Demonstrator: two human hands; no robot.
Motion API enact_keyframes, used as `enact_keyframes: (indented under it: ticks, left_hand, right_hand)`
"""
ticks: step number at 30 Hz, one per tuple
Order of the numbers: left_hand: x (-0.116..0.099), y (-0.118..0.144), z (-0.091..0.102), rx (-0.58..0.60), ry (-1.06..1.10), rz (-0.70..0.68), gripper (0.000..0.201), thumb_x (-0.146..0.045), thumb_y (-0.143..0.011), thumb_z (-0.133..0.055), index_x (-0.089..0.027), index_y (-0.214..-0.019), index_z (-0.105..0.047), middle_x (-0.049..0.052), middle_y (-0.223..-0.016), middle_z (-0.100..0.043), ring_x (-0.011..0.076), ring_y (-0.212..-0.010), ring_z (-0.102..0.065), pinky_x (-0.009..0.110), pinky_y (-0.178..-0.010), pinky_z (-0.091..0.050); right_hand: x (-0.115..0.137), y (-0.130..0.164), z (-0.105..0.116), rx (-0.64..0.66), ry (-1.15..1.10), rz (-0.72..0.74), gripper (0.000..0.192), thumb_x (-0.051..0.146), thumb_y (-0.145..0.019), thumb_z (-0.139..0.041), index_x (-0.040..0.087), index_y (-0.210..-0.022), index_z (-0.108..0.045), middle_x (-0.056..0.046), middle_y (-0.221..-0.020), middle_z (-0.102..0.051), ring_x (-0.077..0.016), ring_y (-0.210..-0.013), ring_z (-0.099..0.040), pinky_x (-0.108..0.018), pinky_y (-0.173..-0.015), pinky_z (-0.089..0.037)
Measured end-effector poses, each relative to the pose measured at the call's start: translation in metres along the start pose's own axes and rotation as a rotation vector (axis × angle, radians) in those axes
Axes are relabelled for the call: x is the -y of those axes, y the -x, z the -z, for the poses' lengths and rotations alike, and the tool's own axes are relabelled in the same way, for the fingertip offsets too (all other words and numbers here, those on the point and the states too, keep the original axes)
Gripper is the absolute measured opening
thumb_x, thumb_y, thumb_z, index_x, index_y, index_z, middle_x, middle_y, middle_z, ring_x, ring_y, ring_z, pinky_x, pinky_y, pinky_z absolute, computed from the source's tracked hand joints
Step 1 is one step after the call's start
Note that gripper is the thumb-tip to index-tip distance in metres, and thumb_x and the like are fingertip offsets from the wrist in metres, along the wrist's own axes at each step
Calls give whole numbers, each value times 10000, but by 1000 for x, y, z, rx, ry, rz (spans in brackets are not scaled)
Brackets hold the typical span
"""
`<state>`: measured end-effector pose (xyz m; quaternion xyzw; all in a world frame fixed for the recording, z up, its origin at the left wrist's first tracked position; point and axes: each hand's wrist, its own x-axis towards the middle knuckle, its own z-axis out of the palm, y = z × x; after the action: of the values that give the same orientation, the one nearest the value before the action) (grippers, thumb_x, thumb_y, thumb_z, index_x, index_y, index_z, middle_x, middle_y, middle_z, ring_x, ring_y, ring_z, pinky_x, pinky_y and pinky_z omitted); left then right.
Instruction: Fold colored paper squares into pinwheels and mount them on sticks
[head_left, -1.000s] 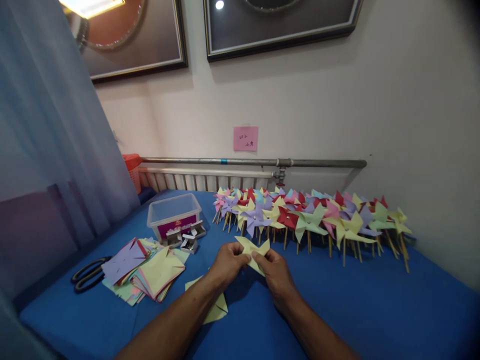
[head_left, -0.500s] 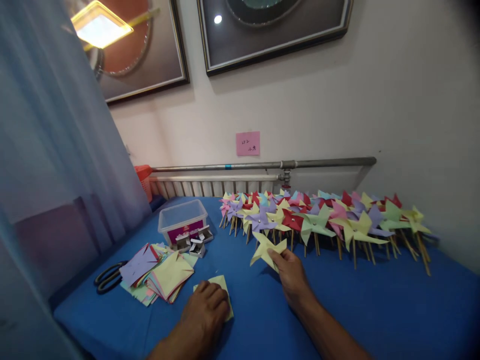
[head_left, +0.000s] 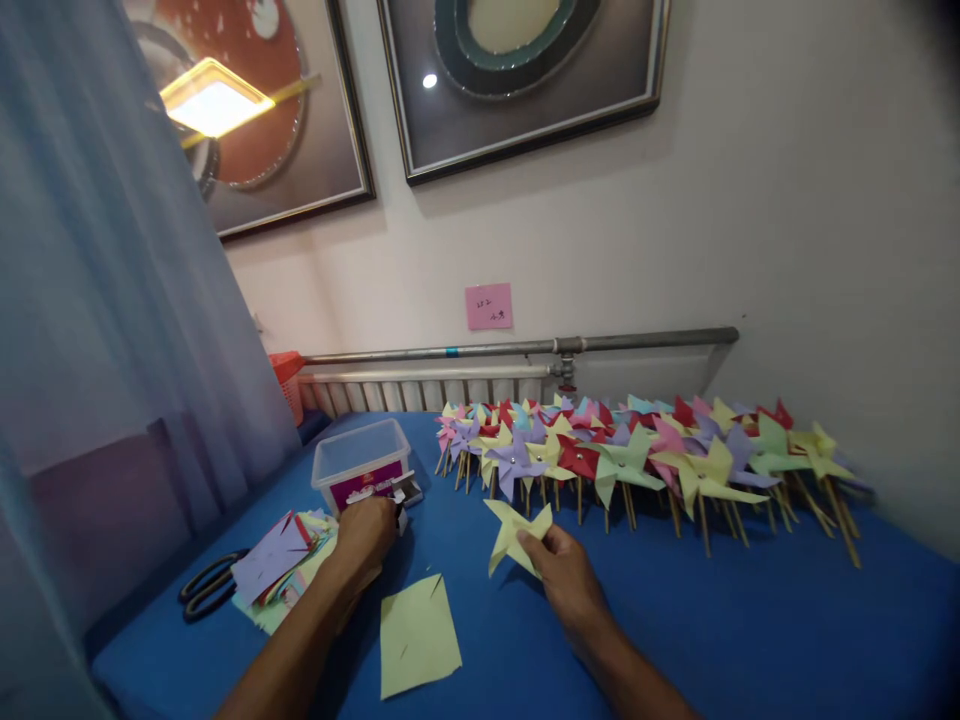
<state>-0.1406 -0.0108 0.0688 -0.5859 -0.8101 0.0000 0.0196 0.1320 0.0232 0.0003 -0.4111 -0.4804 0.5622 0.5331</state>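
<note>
Folded yellow pinwheel in right hand, open blue tabletop rightward

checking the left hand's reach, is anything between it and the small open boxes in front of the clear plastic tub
Nothing visible does. The left hand is already at the small open cardboard boxes in front of the clear plastic tub, covering part of them. The right hand holds the folded yellow paper pinwheel apart from them.
</note>
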Motion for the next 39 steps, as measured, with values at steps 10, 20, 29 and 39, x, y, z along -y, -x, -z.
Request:
enact_keyframes:
  ticks: [10,20,29,39]
  left_hand:
    - [0,-19,-1,73,90,46,252,-196,-828,-549,-139,-916,-778,209,-1020,-770,372,-945,-722,389,-743,-498]
    - [6,-13,-11,11,141,-52,249,-116,-776,-535,-184,-851,-762,137,-949,-773,296,-902,-702,326,-726,-442]
    - [12,-13,-9,-38,176,-35,244,-227,-876,-490,-194,-863,-731,140,-923,-765,275,-879,-701,309,-713,-431]
    - [33,-24,-9,-44,654,-115,176,-224,-864,-479,-174,-718,-563,6,-668,-592,146,-642,-539,243,-605,-334]
  right_hand:
    - [-3,2,1,36,7,-6,364,522,-707,-766,206,-888,-749,-56,-837,-797,-278,-777,-722,-367,-723,-561]
    - [-1,-1,1,1,17,-44,426,514,-650,-818,196,-930,-773,-65,-804,-792,-339,-908,-731,-379,-739,-564]
    - [-7,-2,4,30,-5,-72,444,531,-664,-806,187,-939,-754,-70,-840,-796,-300,-791,-733,-378,-735,-565]
    - [10,7,1,31,21,-101,452,520,-668,-807,173,-955,-760,-58,-798,-801,-315,-804,-749,-370,-707,-579]
